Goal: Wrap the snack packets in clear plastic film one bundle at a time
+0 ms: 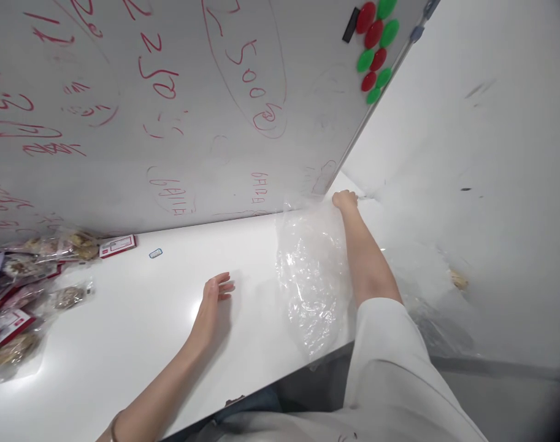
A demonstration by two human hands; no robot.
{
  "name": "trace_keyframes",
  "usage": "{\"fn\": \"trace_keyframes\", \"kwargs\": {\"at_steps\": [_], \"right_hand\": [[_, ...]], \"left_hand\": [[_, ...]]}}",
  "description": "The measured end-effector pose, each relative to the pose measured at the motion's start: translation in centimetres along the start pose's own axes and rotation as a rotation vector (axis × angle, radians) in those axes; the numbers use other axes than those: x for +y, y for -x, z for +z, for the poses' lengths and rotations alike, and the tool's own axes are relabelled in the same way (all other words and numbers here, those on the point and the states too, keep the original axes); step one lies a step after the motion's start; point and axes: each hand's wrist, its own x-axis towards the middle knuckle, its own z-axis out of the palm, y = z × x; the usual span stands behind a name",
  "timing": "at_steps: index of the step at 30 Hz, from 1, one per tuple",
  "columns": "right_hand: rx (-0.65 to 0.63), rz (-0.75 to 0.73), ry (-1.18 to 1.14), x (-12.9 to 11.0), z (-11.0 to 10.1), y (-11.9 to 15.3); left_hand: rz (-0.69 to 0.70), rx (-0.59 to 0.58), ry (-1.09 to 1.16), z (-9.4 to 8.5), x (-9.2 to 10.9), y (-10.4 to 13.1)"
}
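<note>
A large, crinkled clear plastic bag (313,276) lies on the white table, partly draped over its front edge. My right hand (345,199) is at the bag's far right corner, by the foot of the whiteboard. Its fingers are curled closed, seemingly on the plastic; the exact grip is hard to see. To the left of the bag, my left hand (216,290) hovers or rests over the tabletop (137,307), holding nothing. Its fingers are stretched out and slightly apart, pointing toward the bag.
Several clear packets with brownish contents (70,296) are heaped at the left. Beside them lie a red-and-white box (118,245) and a small blue-edged label (156,253). The whiteboard (192,153) bounds the table's back. More clear plastic (433,319) sits right of my arm.
</note>
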Motion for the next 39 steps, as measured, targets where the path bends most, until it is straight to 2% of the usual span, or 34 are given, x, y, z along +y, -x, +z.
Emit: {"fn": "trace_keyframes", "kwargs": {"at_steps": [3,5,11,14,18,21,24,27,32,34,36,39], "right_hand": [[-0.021,0.072,0.123,-0.7,-0.9,2.0],[-0.057,0.059,0.179,-1.4,-0.4,4.0],[-0.201,-0.081,0.225,-1.8,2.9,10.5],[-0.216,-0.131,0.214,-1.3,2.7,12.5],[-0.321,-0.261,0.143,-1.5,1.7,15.9],[-0.375,-0.393,0.118,-2.6,2.7,19.5],[-0.361,-0.455,0.125,-3.8,4.5,22.4],[-0.307,-0.468,0.108,-4.6,5.4,23.9],[-0.133,-0.525,0.01,-6.1,4.1,27.0],[-0.051,-0.617,-0.076,-6.9,3.4,29.6],[-0.007,-0.816,-0.238,-7.8,3.0,32.8],[-0.135,-1.197,-0.489,-8.8,3.0,37.2]], "left_hand": [[0.039,0.001,0.043,0.0,-0.3,-0.2],[0.061,0.004,0.066,0.0,-0.4,-0.3],[0.142,0.02,0.145,0.4,0.2,-0.2],[0.163,0.007,0.155,0.3,0.2,-0.2],[0.141,0.019,0.186,0.0,0.0,-0.4],[0.135,0.011,0.24,-0.1,-0.2,-0.5],[0.128,-0.018,0.275,-0.1,-0.4,-0.8],[0.1,-0.04,0.307,-0.1,-0.6,-1.0],[0.078,-0.084,0.394,-0.1,-0.1,-1.0],[0.07,-0.13,0.476,-0.3,0.7,-0.9],[0.037,-0.184,0.626,-1.1,1.8,-0.8],[-0.001,-0.273,0.815,-3.8,3.2,-0.5]]}}
